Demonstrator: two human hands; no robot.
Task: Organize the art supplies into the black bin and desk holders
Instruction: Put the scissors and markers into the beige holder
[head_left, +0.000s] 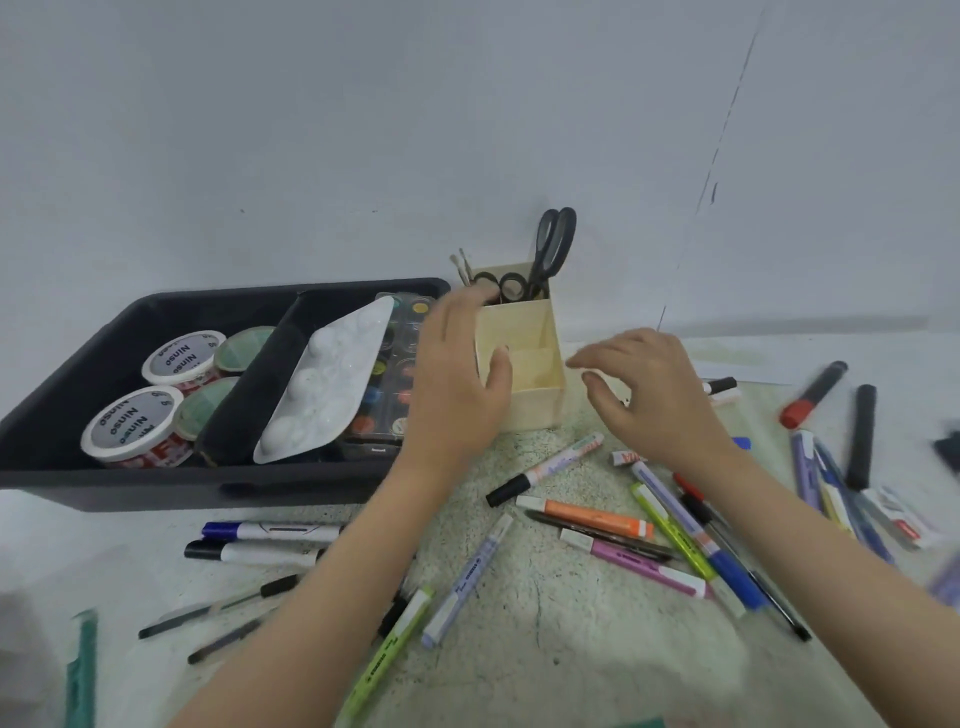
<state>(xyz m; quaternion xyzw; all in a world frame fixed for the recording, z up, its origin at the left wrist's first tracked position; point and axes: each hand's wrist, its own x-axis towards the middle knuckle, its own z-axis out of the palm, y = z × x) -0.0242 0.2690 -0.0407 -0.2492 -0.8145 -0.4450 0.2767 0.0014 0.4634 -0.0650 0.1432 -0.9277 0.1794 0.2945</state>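
Note:
A cream desk holder (535, 358) stands against the wall, with scissors (550, 249), tape rolls and thin brushes in its back compartment. My left hand (457, 384) grips its left wall, thumb inside the front compartment. My right hand (649, 384) hovers open just right of the holder, fingers spread, touching nothing. The black bin (130, 478) on the left holds paint tubs (132, 423), a white palette (327, 379) and a watercolour set (395, 364). Several markers, such as an orange one (587, 517), lie scattered on the desk.
Pens and markers lie in front of the bin (265, 540) and at the right, including a red-capped marker (813, 395) and a black one (862, 436). A green ruler (83, 670) lies at the lower left. The wall stands directly behind the holder.

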